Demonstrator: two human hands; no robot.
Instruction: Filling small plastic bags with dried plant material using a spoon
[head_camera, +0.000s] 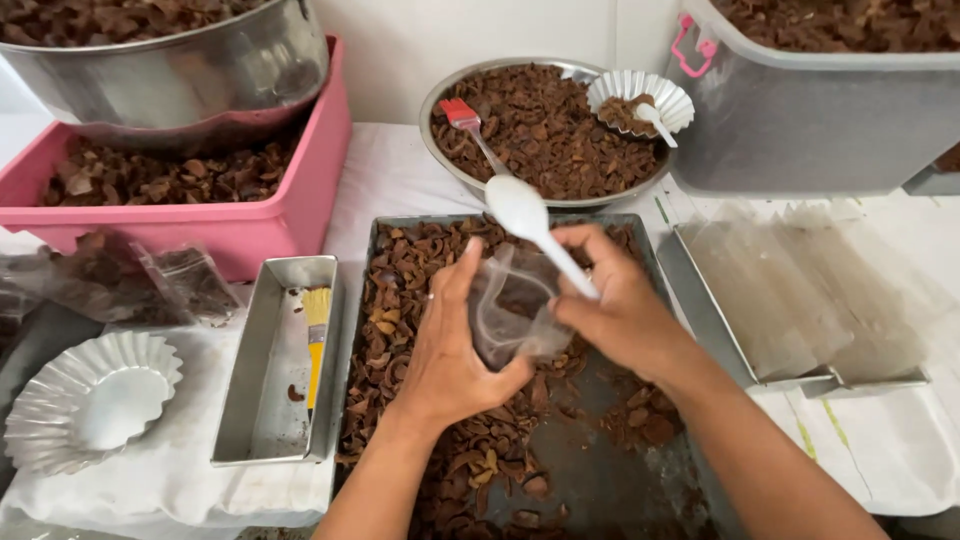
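Both hands grasp things: left hand a clear bag, right hand a white spoon (over the tray).

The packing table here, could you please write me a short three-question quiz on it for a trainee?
1. True or false: the left hand holds a clear plastic bag over the metal tray of brown pieces.
2. What does the right hand hold? A) white spoon B) yellow brush C) red brush
3. Which tool lies in the narrow loaf tin?

Key: 1 true. 2 A, the white spoon. 3 the yellow brush.
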